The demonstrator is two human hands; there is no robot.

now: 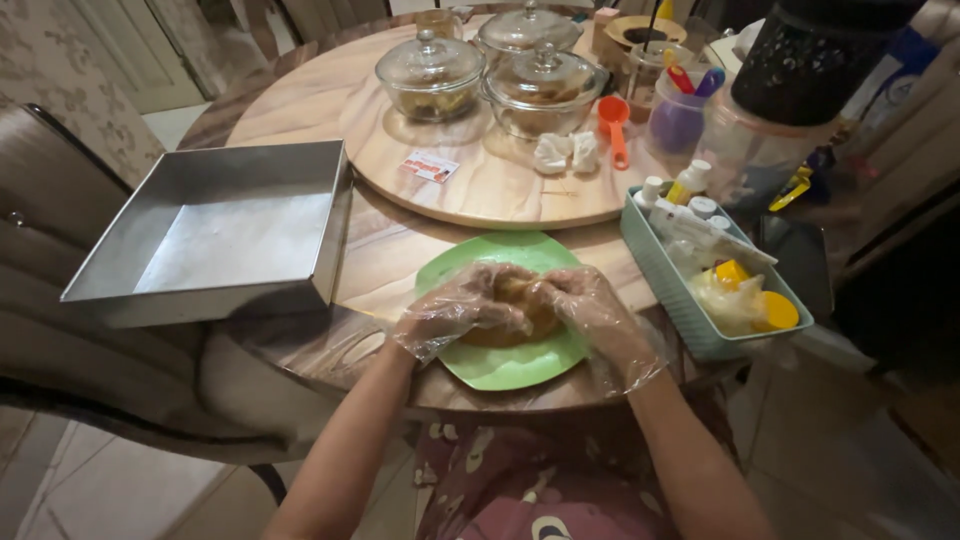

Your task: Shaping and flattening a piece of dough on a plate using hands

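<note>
Both my hands wear clear plastic gloves and are closed around a brown lump of dough point(517, 300) over a green plate point(510, 365) at the near edge of the round wooden table. My left hand point(462, 305) grips the dough's left side. My right hand point(588, 305) grips its right side. The fingers of the two hands meet on top, hiding most of the dough.
A square metal baking pan point(215, 235) sits to the left, overhanging the table edge. A teal basket point(690, 310) of bottles and small jars stands at the right. On the raised turntable point(480, 190) behind are lidded glass bowls point(430, 75), an orange scoop point(613, 125) and containers.
</note>
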